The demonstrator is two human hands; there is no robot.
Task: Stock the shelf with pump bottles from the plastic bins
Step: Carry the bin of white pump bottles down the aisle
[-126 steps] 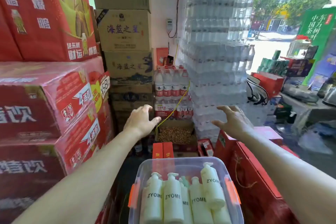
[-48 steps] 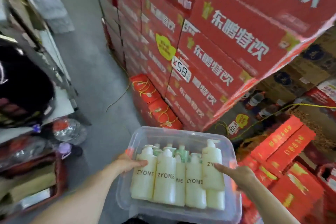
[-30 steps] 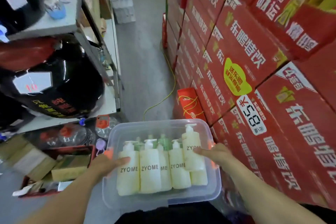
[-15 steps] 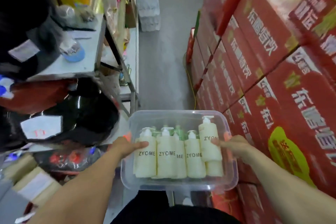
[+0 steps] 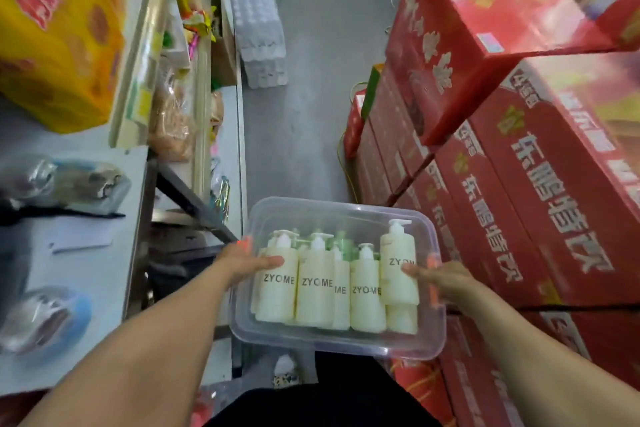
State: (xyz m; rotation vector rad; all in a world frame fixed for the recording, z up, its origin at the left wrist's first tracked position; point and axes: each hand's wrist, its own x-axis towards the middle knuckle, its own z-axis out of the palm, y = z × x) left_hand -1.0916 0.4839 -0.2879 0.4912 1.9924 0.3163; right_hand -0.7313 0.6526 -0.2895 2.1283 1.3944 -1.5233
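A clear plastic bin (image 5: 341, 343) with orange side latches hangs in front of my waist. Inside it lie several cream pump bottles (image 5: 317, 288) marked ZYOME, with pale green ones behind them. My left hand (image 5: 244, 262) grips the bin's left rim, thumb over the edge. My right hand (image 5: 440, 279) grips the right rim in the same way. The fingers under the bin are hidden.
A grey metal shelf unit (image 5: 104, 263) with wrapped goods and snack packs runs along my left. Stacked red drink cartons (image 5: 540, 191) wall off the right. A narrow grey floor aisle (image 5: 304, 107) leads ahead to shrink-wrapped water bottle packs (image 5: 259, 35).
I took hold of the bin with both hands, lifted it and turned left with it. The view now looks straight down the aisle between shelf and cartons.
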